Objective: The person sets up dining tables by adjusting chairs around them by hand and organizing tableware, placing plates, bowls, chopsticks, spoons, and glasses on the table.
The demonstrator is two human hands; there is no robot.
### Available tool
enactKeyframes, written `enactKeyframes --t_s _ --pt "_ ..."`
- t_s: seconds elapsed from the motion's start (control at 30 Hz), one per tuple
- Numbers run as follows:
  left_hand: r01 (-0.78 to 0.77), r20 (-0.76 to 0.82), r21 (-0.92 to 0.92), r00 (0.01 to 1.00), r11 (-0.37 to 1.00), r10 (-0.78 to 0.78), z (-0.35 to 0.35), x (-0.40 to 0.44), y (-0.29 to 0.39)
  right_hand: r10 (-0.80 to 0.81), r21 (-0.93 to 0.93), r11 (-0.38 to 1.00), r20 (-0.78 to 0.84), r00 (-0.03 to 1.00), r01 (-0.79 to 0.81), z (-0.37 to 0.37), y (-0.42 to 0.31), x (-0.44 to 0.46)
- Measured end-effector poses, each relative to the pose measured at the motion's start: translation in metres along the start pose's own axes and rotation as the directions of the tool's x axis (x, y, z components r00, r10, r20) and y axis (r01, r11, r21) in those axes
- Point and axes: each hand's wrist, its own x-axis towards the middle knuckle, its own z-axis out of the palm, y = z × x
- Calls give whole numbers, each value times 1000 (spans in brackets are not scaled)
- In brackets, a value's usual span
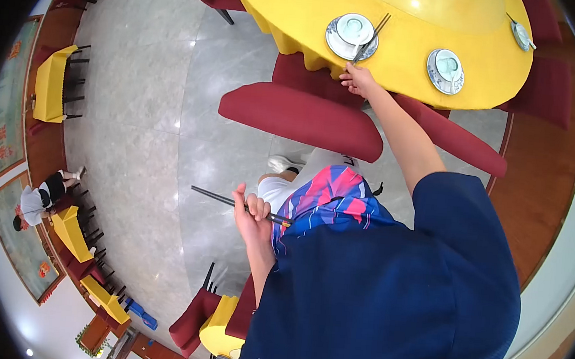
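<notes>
My left hand (252,217) is closed around dark chopsticks (213,195), held out level in front of my body. My right hand (358,80) reaches over a maroon chair to the edge of the round table. Its fingertips are pinched at the near ends of another pair of dark chopsticks (378,33), which lie across the right side of a place setting. That setting has a blue-patterned plate (336,45) with a pale bowl (355,29) and a white spoon (356,48) on it.
The table has a yellow cloth (280,10). A second setting, a patterned plate (436,78) with bowl and spoon, lies to the right, and another plate (520,37) farther right. Maroon chairs (299,120) stand against the table. A person (39,197) is far left near yellow-covered tables (70,233).
</notes>
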Motion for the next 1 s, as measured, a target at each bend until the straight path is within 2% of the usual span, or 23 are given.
enactKeyframes --t_s 0.03,0.17,0.23,0.3,0.37,0.43,0.5,0.53,0.57,0.6,0.63,0.67,0.7,0.73,0.77,0.8,0.83,0.9,0.93,0.97,1.0 --pt "15 -16 4 1000 1000 -15 2 8 4 -33 45 998 25 999 31 -1 5 2" --pt "72 33 85 997 994 -75 9 57 38 -61 156 985 -56 997 69 -4 6 -25" --pt "183 267 59 944 981 -192 5 88 60 -114 296 942 -157 981 157 -13 9 -54" --pt "191 310 76 928 979 -205 11 114 86 -189 276 919 -313 931 280 -14 13 -92" --pt "134 331 218 922 967 -202 18 139 120 -357 255 849 -369 858 463 -2 20 -132" --pt "126 314 248 927 961 -203 22 164 153 -425 68 851 -494 759 521 64 0 -190" --pt "161 282 314 925 936 -254 34 186 184 -537 -40 813 -437 722 581 140 -19 -225" --pt "141 377 330 887 933 -268 32 200 198 -600 -80 786 -343 723 613 182 -24 -233" --pt "131 387 320 886 938 -256 35 211 214 -605 -43 789 -223 764 612 227 -31 -241" --pt "146 469 303 837 942 -280 39 222 229 -562 12 824 -109 820 566 273 -32 -247" --pt "164 545 293 781 942 -306 42 233 244 -575 53 818 91 813 573 312 -27 -247" --pt "117 604 352 729 929 -321 44 245 258 -517 28 849 243 821 527 353 -25 -253" --pt "118 606 358 725 926 -327 46 253 273 -474 -50 854 334 814 518 388 -11 -249" --pt "88 605 331 745 940 -282 52 260 284 -455 -238 790 389 801 565 420 -2 -250" --pt "55 606 302 760 952 -236 58 267 295 -359 -399 745 436 825 535 445 3 -251" --pt "14 479 365 855 931 -201 64 271 304 -315 -418 741 475 822 526 469 2 -256" --pt "14 487 365 849 931 -203 61 285 312 -257 -447 722 537 804 529 483 8 -244" --pt "49 484 408 835 912 -261 55 310 325 -150 -646 542 555 818 537 504 -7 -218" --pt "55 416 382 881 922 -225 58 317 330 -147 -646 546 553 820 533 512 -18 -208" --pt "59 411 390 882 919 -231 58 328 334 -75 -681 508 575 815 527 518 -32 -196" --pt "88 382 277 904 957 -193 57 341 339 -4 -710 469 592 806 525 525 -51 -184"
